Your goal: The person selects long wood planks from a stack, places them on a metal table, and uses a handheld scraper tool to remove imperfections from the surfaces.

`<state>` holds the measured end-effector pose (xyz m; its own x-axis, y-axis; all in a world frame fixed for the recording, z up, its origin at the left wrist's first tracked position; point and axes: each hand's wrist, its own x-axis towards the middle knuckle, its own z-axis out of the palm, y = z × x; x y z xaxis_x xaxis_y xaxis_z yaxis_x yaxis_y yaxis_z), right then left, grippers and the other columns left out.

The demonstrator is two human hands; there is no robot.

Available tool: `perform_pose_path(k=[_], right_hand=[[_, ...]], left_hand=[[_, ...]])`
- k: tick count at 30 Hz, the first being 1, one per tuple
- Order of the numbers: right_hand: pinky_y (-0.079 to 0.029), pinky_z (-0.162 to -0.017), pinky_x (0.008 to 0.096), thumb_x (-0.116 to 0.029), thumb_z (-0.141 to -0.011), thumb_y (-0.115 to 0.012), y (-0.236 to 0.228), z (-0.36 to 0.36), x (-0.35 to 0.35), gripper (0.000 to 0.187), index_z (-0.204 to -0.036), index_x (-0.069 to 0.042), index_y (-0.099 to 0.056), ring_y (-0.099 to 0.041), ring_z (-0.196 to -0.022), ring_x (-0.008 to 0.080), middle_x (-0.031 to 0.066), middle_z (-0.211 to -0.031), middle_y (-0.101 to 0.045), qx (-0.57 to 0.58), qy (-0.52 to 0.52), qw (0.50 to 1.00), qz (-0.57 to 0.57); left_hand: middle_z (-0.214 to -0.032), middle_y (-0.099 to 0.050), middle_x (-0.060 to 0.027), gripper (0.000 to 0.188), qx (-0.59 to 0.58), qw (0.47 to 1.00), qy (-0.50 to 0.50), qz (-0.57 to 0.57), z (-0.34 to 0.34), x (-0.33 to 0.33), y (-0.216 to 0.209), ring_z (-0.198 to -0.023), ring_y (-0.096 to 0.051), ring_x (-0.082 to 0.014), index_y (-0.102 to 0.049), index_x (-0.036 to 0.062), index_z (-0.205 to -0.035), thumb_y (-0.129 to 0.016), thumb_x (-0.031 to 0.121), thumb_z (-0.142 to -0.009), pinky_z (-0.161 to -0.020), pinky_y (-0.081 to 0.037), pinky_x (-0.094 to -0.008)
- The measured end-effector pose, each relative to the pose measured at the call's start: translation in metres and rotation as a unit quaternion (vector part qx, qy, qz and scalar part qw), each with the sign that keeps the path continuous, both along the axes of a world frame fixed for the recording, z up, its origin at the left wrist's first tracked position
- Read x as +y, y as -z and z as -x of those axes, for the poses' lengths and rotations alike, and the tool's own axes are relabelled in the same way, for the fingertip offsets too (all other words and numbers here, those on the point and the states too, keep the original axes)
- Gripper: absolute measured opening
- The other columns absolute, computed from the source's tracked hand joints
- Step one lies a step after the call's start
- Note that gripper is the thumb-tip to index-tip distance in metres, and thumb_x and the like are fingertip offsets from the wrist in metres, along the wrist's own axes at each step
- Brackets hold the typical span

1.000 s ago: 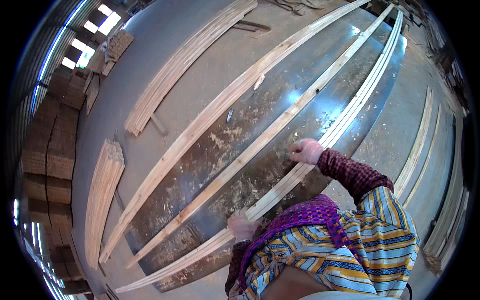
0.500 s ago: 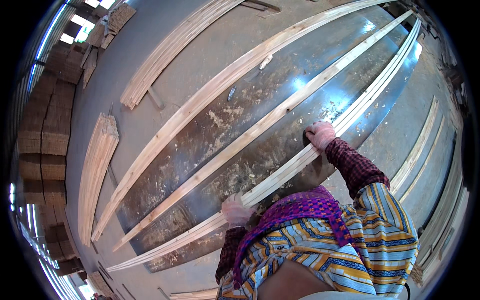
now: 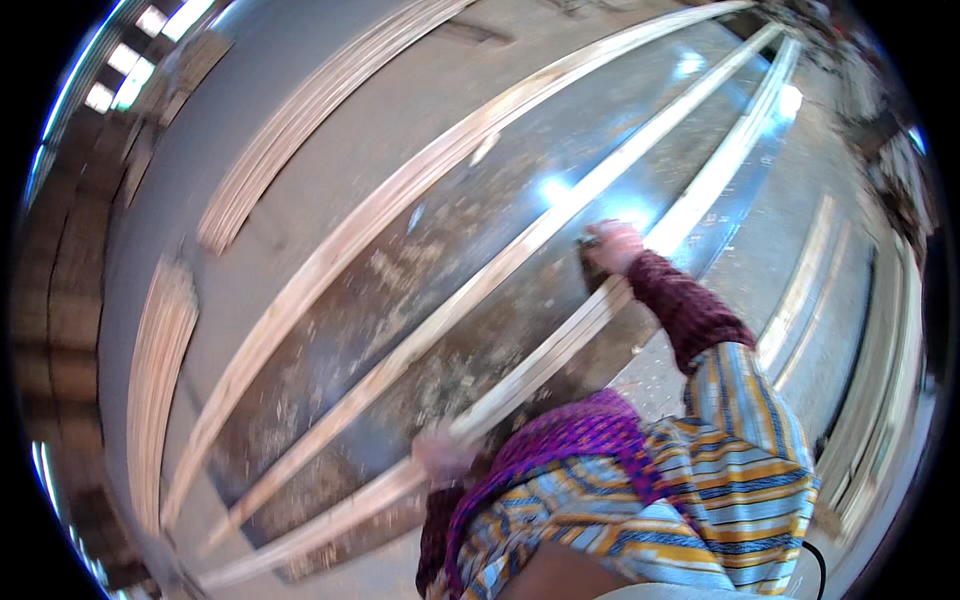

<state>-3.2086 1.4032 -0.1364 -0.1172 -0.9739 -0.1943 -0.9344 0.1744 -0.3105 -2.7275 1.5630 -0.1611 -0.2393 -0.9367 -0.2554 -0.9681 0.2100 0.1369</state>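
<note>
A bundle of long pale wooden strips (image 3: 540,368) lies slantwise along the near side of a dark, stained table (image 3: 360,310). My left hand (image 3: 443,452), gloved and smeared by motion, is closed over the strips close to my body. Farther along the same bundle, my right hand (image 3: 613,247) has its fingers curled round the edge of the strips. Something dark shows beside its fingers; I cannot make out what. A single wooden strip (image 3: 450,316) crosses the middle of the table, apart from both hands.
Along the table's far side runs another set of long strips (image 3: 380,208). Stacked strips lie on the floor beyond (image 3: 310,125), at the left (image 3: 160,380) and at the right (image 3: 865,370). Wood chips are scattered over the tabletop.
The whole view has shifted and blurred, with the scene sliding left. Both hands keep their places on the near strips; the right hand's wrist looks slightly turned.
</note>
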Motion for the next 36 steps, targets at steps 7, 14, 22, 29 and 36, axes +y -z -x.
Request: perform_pose_path(k=[7,14,22,29,36], right_hand=[[-0.049,-0.097,0.0434,-0.033,-0.078,-0.071,-0.024,-0.016,-0.040,0.055,-0.128,-0.011,-0.061,-0.058,-0.121,0.0297,0.0114,-0.125,-0.064,0.102,-0.063,0.993,0.006],[-0.045,-0.102,0.0425,-0.047,-0.070,-0.079,-0.008,-0.108,-0.076,0.073,-0.131,-0.011,-0.058,-0.055,-0.122,0.0298,0.0119,-0.128,-0.060,0.102,-0.309,0.946,-0.003],[-0.042,-0.105,0.0465,-0.037,-0.060,-0.087,-0.051,-0.179,-0.061,0.079,-0.128,-0.008,-0.058,-0.051,-0.125,0.0357,0.0156,-0.128,-0.059,-0.010,-0.341,0.940,0.008],[-0.047,-0.101,0.0461,-0.038,-0.055,-0.091,-0.031,-0.203,-0.041,0.095,-0.137,-0.011,-0.051,-0.055,-0.119,0.0363,0.0169,-0.128,-0.059,0.073,-0.389,0.918,-0.003],[-0.050,-0.091,0.0459,-0.039,-0.070,-0.082,-0.039,-0.222,-0.055,0.070,-0.130,-0.015,-0.056,-0.061,-0.107,0.0374,0.0184,-0.116,-0.063,0.073,-0.466,0.875,-0.105]], left_hand=[[-0.098,-0.068,-0.0108,0.074,0.077,0.995,-0.034,0.062,0.008,0.007,0.000,-0.094,-0.066,-0.0293,-0.067,0.0073,-0.109,-0.084,0.055,-0.055,-0.085,-0.051,-0.0427],[-0.098,-0.069,-0.0064,0.060,-0.015,0.999,-0.035,-0.001,0.006,0.003,-0.001,-0.092,-0.070,-0.0296,-0.067,0.0179,-0.114,-0.074,0.060,-0.073,-0.081,-0.056,-0.0443],[-0.120,-0.060,-0.0070,0.083,-0.025,0.990,0.001,-0.138,0.006,-0.005,-0.052,-0.114,-0.058,-0.0264,-0.056,0.0164,-0.131,-0.076,0.067,-0.068,-0.095,-0.045,-0.0421],[-0.115,-0.061,-0.0053,0.071,-0.009,0.992,-0.022,-0.121,0.007,0.034,-0.065,-0.113,-0.059,-0.0237,-0.060,0.0141,-0.122,-0.071,0.067,-0.075,-0.095,-0.045,-0.0386],[-0.112,-0.061,-0.0059,0.073,0.002,0.995,-0.011,-0.101,0.014,0.028,-0.078,-0.111,-0.058,-0.0253,-0.061,0.0120,-0.119,-0.070,0.069,-0.073,-0.095,-0.046,-0.0402]])
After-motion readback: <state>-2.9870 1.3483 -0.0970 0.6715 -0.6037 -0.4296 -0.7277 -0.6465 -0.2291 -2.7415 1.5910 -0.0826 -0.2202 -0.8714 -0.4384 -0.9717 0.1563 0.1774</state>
